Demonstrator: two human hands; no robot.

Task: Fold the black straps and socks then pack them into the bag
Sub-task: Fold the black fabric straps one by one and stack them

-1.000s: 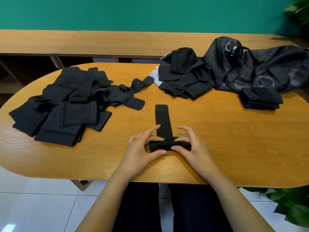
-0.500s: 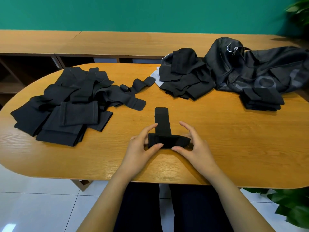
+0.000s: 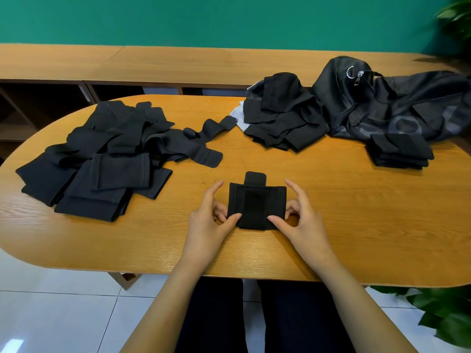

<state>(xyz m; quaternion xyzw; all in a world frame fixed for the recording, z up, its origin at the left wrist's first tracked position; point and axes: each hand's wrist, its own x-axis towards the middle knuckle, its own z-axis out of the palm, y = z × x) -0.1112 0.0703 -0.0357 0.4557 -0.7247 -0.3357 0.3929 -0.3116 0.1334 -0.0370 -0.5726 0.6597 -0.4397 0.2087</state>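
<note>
A folded black strap (image 3: 256,203) lies on the wooden table (image 3: 356,225) in front of me, with only a short tab sticking out at its far edge. My left hand (image 3: 211,220) pinches its left side, thumb on top near the front corner. My right hand (image 3: 302,220) pinches its right side the same way. A loose pile of unfolded black straps and socks (image 3: 107,159) covers the table's left part. A second heap of black pieces (image 3: 283,115) lies at the back centre. The black bag (image 3: 397,103) lies at the back right.
A small neat stack of folded black pieces (image 3: 400,151) sits in front of the bag. A long wooden bench or shelf (image 3: 178,64) runs behind the table against a green wall. Green plants (image 3: 448,314) stand at the lower right and upper right.
The strap was a long strip with a thin roll at its near end. Both hands have folded it over, so it is now a wide flat packet with only a short tab left.
</note>
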